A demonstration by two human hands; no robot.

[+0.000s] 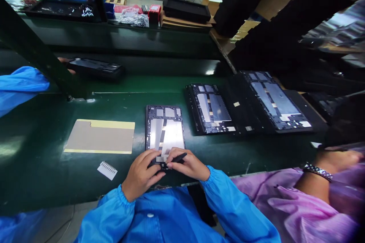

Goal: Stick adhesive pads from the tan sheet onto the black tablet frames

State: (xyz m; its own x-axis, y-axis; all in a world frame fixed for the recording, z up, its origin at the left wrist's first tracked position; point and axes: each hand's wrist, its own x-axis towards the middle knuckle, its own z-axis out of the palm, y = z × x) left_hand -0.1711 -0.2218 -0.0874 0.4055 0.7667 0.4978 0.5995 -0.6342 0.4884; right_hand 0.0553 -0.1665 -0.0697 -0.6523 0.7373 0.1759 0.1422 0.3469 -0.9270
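Note:
An opened tablet housing [167, 131] lies on the green bench in front of me, its inner side with silver plates and a dark ribbon cable facing up. My left hand [144, 169] grips its lower left corner, fingers curled. Between the fingers of my right hand [186, 164] is a black pen-like tool [180, 157], held over the housing's lower edge. Its tip is hidden by the fingers. To the left lies a grey sheet with yellow edges [99, 136]. Nearer me is a small white label sheet [107, 170] with a row of dark-edged tabs.
Two more opened tablet housings [212, 108] [278, 100] lie at right on black trays. A co-worker's hand with a bracelet [327, 163] is at the right edge. At left, a blue-sleeved person [23, 85] handles a dark device [95, 69] beside a green post [42, 49].

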